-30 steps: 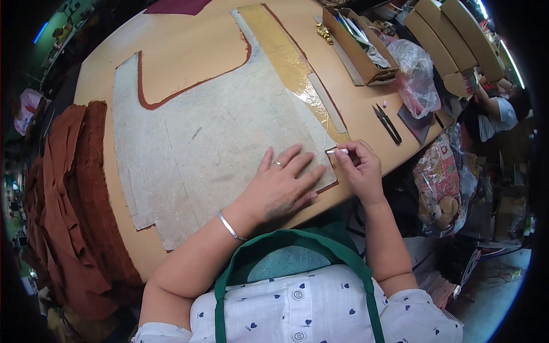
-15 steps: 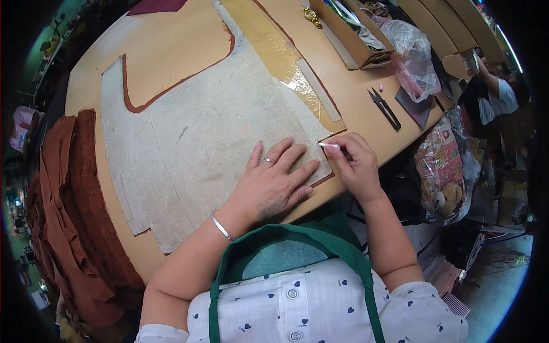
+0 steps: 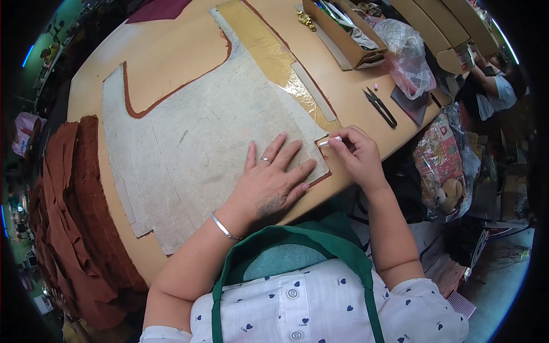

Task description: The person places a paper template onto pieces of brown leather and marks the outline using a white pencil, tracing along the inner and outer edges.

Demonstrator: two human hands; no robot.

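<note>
A large grey card pattern [image 3: 194,166] lies flat on the table, with a yellow taped strip [image 3: 260,43] along its upper right. Rust-brown fabric [image 3: 137,113] shows as a thin border from beneath it. My left hand [image 3: 269,186] rests flat on the pattern near its lower right corner, fingers spread. Pinched between the thumb and fingers of my right hand [image 3: 360,157] is a short white chalk stick [image 3: 330,141]. Its tip is at the small notch in the pattern's right edge, by the brown fabric there.
Black thread snips [image 3: 380,107] lie right of my right hand. Behind them are a cardboard box [image 3: 357,51] of supplies, a gold watch [image 3: 306,21] and a clear plastic bag [image 3: 406,54]. Stacked brown fabric [image 3: 80,217] hangs at the left. Another person's arm [image 3: 486,83] shows at far right.
The chalk stick in my right hand has tilted, and the hand has shifted slightly. My left hand stays flat on the pattern. The whole view has shifted a little.
</note>
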